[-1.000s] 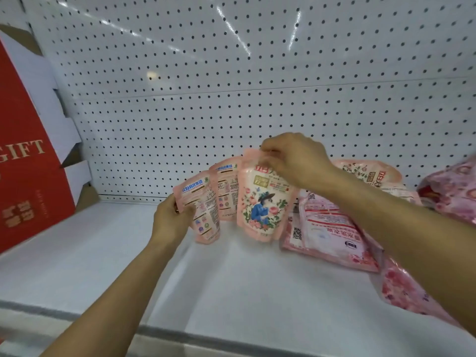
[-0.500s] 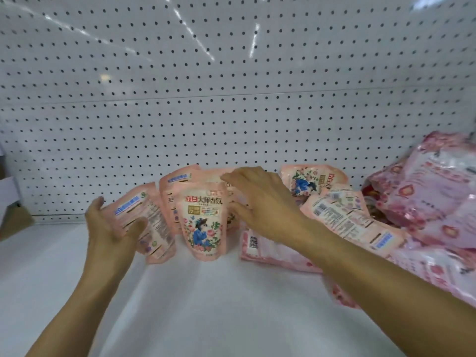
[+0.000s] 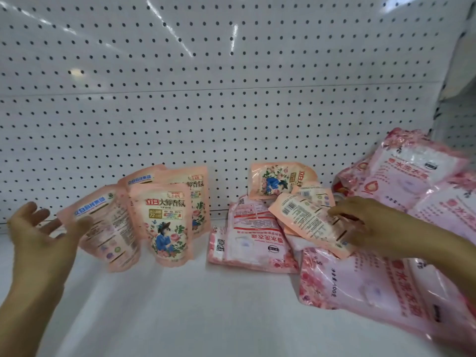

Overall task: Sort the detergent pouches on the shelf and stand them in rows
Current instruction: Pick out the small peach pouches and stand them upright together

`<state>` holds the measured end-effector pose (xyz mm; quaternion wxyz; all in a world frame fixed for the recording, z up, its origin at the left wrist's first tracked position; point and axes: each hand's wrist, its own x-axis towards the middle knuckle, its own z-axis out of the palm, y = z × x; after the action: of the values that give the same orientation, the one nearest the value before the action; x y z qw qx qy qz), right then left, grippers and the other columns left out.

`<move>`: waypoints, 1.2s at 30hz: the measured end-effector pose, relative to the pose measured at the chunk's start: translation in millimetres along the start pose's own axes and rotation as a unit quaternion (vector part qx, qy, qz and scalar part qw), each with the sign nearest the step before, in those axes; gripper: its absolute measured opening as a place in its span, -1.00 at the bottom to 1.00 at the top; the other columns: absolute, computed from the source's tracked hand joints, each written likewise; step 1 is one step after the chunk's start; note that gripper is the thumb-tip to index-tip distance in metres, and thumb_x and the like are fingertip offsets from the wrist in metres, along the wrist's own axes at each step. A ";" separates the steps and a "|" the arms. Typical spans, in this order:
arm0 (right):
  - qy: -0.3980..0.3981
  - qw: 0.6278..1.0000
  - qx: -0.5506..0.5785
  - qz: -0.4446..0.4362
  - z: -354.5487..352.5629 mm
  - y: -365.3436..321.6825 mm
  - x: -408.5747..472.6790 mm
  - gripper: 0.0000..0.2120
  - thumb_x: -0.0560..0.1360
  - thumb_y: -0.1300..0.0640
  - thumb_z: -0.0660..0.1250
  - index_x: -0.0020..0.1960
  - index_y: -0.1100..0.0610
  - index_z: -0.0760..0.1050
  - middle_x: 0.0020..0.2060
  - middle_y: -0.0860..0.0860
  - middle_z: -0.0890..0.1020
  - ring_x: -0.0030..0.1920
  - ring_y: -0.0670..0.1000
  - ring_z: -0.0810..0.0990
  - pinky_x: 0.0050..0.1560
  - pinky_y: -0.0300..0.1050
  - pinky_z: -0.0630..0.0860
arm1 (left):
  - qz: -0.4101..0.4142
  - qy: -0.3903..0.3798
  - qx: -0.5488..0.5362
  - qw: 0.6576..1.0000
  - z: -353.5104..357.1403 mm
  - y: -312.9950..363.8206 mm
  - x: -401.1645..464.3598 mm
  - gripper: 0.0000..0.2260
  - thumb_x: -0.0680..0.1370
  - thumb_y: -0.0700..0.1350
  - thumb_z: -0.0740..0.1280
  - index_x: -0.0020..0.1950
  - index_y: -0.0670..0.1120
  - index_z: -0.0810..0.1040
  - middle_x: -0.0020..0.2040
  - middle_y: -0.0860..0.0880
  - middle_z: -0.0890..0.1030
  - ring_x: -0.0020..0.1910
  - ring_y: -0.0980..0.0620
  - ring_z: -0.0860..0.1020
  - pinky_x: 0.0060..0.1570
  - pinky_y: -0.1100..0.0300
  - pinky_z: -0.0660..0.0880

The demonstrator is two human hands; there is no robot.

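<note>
I see left hand (image 3: 38, 235) spread open beside standing pouches (image 3: 164, 222); right hand (image 3: 360, 222) gripping barcode pouch (image 3: 306, 222) on pile.

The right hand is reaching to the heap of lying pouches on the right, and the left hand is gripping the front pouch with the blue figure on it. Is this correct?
Not quite. In the head view the left hand is open beside the leaning back-facing pouch; it does not grip the front pouch with the blue figure, which stands free. The right hand does reach into the heap, onto a peach pouch lying barcode up.
</note>
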<state>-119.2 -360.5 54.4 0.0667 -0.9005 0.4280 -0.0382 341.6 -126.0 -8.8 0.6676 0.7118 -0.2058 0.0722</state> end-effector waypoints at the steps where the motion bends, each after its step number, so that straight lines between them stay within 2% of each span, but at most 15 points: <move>1: -0.005 1.000 -0.003 0.002 -0.2 -2.8 1.2 -0.44 0.48 0.10 0.32 0.43 -0.16 0.27 0.30 -0.14 0.38 0.17 -0.05 0.46 0.13 -0.02 0.52 | 0.018 0.004 -0.027 0.999 -0.4 33.5 -25.8 -0.39 0.50 -0.03 0.46 0.48 -0.02 0.28 0.47 -0.07 0.38 0.38 -0.03 0.42 0.27 0.03 0.35; 4: -0.058 0.998 -0.022 0.011 -0.7 -9.6 6.9 -0.39 0.48 -0.01 0.33 0.48 -0.08 0.21 0.29 -0.11 0.44 0.15 -0.07 0.51 0.08 -0.12 0.53 | 0.099 -0.004 0.028 0.995 1.0 55.4 -45.1 -0.42 0.50 -0.06 0.44 0.45 -0.02 0.26 0.46 -0.14 0.36 0.42 -0.17 0.38 0.37 -0.15 0.34; 7: -0.033 0.998 0.002 0.046 0.9 -16.1 13.0 -0.42 0.47 -0.17 0.33 0.41 -0.03 0.25 -0.06 -0.19 0.53 -0.15 -0.17 0.54 -0.27 -0.23 0.44 | 0.102 -0.012 0.090 0.991 2.7 69.4 -54.3 -0.28 0.42 0.14 0.40 0.50 0.13 0.14 0.52 -0.09 0.28 0.46 -0.19 0.33 0.35 -0.25 0.34; 9: -0.025 0.997 0.012 0.075 3.0 -20.0 16.6 -0.37 0.45 -0.24 0.35 0.40 0.01 0.27 -0.09 -0.16 0.55 -0.15 -0.14 0.54 -0.24 -0.19 0.47 | 0.133 -0.027 0.115 0.984 7.4 73.7 -58.5 -0.31 0.45 0.14 0.40 0.49 0.18 0.13 0.53 -0.06 0.26 0.46 -0.19 0.33 0.32 -0.27 0.36; 12: -0.018 0.995 0.034 0.090 7.2 -19.6 20.1 -0.23 0.41 -0.31 0.36 0.47 0.02 0.22 0.07 -0.06 0.57 -0.05 -0.05 0.56 -0.11 -0.12 0.52 | 0.194 -0.051 0.114 0.973 14.4 81.0 -69.5 -0.47 0.53 -0.08 0.41 0.43 0.13 0.29 0.44 -0.06 0.31 0.40 -0.13 0.37 0.29 -0.22 0.41; 14: -0.002 0.994 0.045 0.100 9.2 -19.0 18.9 -0.19 0.37 -0.33 0.38 0.47 0.01 0.21 0.10 -0.05 0.57 -0.03 -0.03 0.56 -0.06 -0.07 0.54 | 0.205 -0.069 0.112 0.970 16.3 88.5 -76.8 -0.58 0.54 -0.10 0.39 0.37 0.14 0.40 0.34 -0.01 0.38 0.32 -0.06 0.41 0.24 -0.20 0.45; 17: 0.030 0.991 0.081 0.106 7.3 -21.5 18.8 -0.30 0.36 -0.23 0.46 0.36 0.02 0.28 0.07 -0.05 0.58 -0.06 -0.03 0.59 0.01 0.00 0.57 | 0.236 -0.141 0.091 0.957 21.6 94.8 -90.6 -0.76 0.55 -0.13 0.37 0.20 0.10 0.53 0.11 0.17 0.55 0.12 0.17 0.53 0.09 0.17 0.50; 19: 0.061 0.979 0.168 0.100 3.1 -27.1 20.6 -0.51 0.42 -0.04 0.48 0.24 0.03 0.36 -0.07 -0.07 0.56 -0.11 0.00 0.64 -0.02 0.05 0.61 | 0.246 -0.225 0.074 0.940 32.3 103.4 -109.2 -0.77 0.54 -0.15 0.39 0.03 0.20 0.53 -0.03 0.28 0.60 0.00 0.34 0.56 -0.12 0.41 0.49; 21: 0.084 0.942 0.311 0.091 -4.5 -35.6 22.8 -0.73 0.48 0.17 0.44 0.13 0.10 0.46 -0.16 0.01 0.60 -0.17 0.12 0.68 -0.08 0.07 0.63 | 0.255 -0.308 0.063 0.914 48.8 109.9 -129.1 -0.75 0.53 -0.12 0.41 0.03 0.25 0.53 -0.03 0.32 0.61 0.01 0.38 0.55 -0.08 0.41 0.51; 23: 0.071 0.891 0.442 0.082 -13.6 -47.0 21.4 -0.85 0.51 0.29 0.37 0.06 0.14 0.54 -0.17 0.18 0.69 -0.28 0.20 0.68 -0.33 -0.04 0.59 | 0.254 -0.383 0.081 0.884 68.4 112.9 -147.4 -0.66 0.52 -0.07 0.43 0.21 0.26 0.50 0.15 0.33 0.57 0.14 0.38 0.50 0.15 0.31 0.48; 25: 0.032 0.836 0.543 0.068 -21.5 -61.3 16.7 -0.89 0.53 0.32 0.33 -0.02 0.17 0.58 -0.15 0.25 0.67 -0.41 0.08 0.62 -0.53 -0.20 0.48 | 0.258 -0.436 0.106 0.856 86.3 113.2 -163.6 -0.43 0.49 0.02 0.46 0.42 0.30 0.32 0.38 0.33 0.40 0.32 0.35 0.36 0.39 0.20 0.33; 27: 0.004 0.798 0.602 0.034 -24.9 -76.5 13.5 -0.89 0.52 0.33 0.32 -0.07 0.17 0.59 -0.16 0.21 0.63 -0.40 0.04 0.56 -0.54 -0.20 0.48 | 0.260 -0.457 0.099 0.845 96.5 121.0 -178.5 -0.23 0.43 0.09 0.51 0.49 0.35 0.15 0.44 0.37 0.24 0.37 0.39 0.18 0.42 0.29 0.14; 30: -0.012 0.737 0.676 0.000 -23.9 -98.5 8.3 -0.88 0.52 0.32 0.31 -0.07 0.20 0.61 -0.19 0.15 0.61 -0.30 0.06 0.57 -0.29 -0.07 0.55 | 0.278 -0.445 0.063 0.849 102.3 126.8 -188.4 -0.11 0.36 0.09 0.57 0.53 0.31 0.11 0.48 0.34 0.21 0.42 0.39 0.15 0.40 0.33 0.11; 33: -0.005 0.649 0.761 -0.009 -22.8 -116.0 3.0 -0.88 0.54 0.32 0.27 0.05 0.27 0.55 -0.25 0.14 0.60 -0.37 0.00 0.63 -0.37 -0.10 0.65 | 0.245 -0.459 0.014 0.854 96.2 121.7 -185.2 -0.24 0.41 0.07 0.54 0.51 0.26 0.23 0.47 0.34 0.30 0.44 0.36 0.24 0.39 0.33 0.22; 36: -0.034 0.574 0.817 -0.036 -20.1 -131.3 -3.7 -0.86 0.51 0.32 0.26 -0.05 0.32 0.58 -0.23 0.18 0.60 -0.43 0.03 0.65 -0.45 -0.16 0.62 | 0.190 -0.418 -0.126 0.879 89.7 115.5 -181.5 -0.79 0.58 -0.01 0.31 0.20 0.09 0.60 0.19 0.19 0.64 0.20 0.28 0.56 0.14 0.35 0.47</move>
<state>-23.5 -277.4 94.3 0.7873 -0.4796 0.1797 -0.3432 116.9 -181.1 20.2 0.5774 0.5326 -0.6043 -0.1331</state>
